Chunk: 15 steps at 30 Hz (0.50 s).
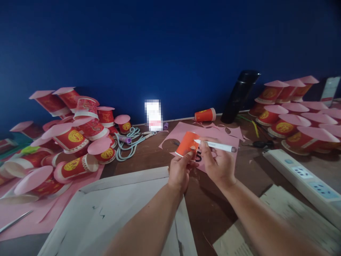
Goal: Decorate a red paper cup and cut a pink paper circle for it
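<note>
In the middle of the head view, my left hand [181, 169] is closed around a red-orange paper cup [185, 142], held tilted on its side above the table. My right hand [218, 165] grips a white marker pen [217, 145], its tip at the cup's side; whether it touches I cannot tell. Beneath both hands lies a pink paper sheet [176, 131] with round holes cut from it. Black looped handles [198, 155] show partly between my hands, the rest hidden.
Red cups topped with pink discs crowd the left [71, 138] and right [283, 126]. A red cup stack [204, 115] lies near a black flask [239, 96]. A coiled cable [130, 145], a lit phone [153, 115], a white board [106, 209] and a power strip [301, 174] surround my hands.
</note>
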Motion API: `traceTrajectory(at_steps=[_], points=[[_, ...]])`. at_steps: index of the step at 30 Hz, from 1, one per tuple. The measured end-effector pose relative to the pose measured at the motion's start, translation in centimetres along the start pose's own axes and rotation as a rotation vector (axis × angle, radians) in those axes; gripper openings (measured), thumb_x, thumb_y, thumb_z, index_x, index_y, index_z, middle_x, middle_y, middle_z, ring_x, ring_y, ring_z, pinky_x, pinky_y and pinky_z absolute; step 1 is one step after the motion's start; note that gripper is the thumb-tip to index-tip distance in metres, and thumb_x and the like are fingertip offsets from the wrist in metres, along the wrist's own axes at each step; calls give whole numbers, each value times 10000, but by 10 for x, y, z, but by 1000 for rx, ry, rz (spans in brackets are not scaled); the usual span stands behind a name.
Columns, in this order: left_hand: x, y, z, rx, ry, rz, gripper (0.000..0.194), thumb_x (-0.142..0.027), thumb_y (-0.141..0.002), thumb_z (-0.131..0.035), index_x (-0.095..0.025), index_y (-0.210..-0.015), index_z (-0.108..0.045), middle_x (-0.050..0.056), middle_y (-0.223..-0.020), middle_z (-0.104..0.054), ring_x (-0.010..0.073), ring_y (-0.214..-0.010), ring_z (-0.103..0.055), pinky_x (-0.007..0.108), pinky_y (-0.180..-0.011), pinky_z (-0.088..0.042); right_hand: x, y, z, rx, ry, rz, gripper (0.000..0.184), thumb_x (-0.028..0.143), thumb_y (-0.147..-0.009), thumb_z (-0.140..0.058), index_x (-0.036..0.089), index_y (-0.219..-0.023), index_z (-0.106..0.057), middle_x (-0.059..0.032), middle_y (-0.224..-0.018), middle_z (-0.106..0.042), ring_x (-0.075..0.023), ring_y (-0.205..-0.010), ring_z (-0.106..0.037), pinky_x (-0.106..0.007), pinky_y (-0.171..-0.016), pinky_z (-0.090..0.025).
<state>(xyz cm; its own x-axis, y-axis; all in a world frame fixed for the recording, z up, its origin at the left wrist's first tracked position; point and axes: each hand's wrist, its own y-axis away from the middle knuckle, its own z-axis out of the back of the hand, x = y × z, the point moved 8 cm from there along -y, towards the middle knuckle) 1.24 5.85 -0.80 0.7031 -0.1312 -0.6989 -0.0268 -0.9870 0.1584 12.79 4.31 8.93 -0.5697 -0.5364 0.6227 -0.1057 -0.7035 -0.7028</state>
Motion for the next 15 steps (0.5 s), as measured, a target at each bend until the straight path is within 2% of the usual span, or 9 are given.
traceTrajectory(at_steps=[9, 15], points=[[-3, 1, -2, -1, -14, -18, 247, -289, -659, -765, -121, -828, -699, 32, -756, -668, 59, -524, -550, 205, -556, -440, -5, 2, 0, -10, 16, -52, 228, 325, -910, -513, 190, -1030, -653, -76, -913, -713, -179, -735, -671, -322, -735, -548], [1, 0, 7, -74, -170, -5, 281, -350, -641, -765, -120, -784, -693, 26, -678, -650, 85, -504, -562, 226, -542, -425, -7, 2, 2, -22, 15, -77, 249, 354, -917, -500, 198, -1036, -653, -60, -846, -703, -171, -673, -660, -318, -710, -547]])
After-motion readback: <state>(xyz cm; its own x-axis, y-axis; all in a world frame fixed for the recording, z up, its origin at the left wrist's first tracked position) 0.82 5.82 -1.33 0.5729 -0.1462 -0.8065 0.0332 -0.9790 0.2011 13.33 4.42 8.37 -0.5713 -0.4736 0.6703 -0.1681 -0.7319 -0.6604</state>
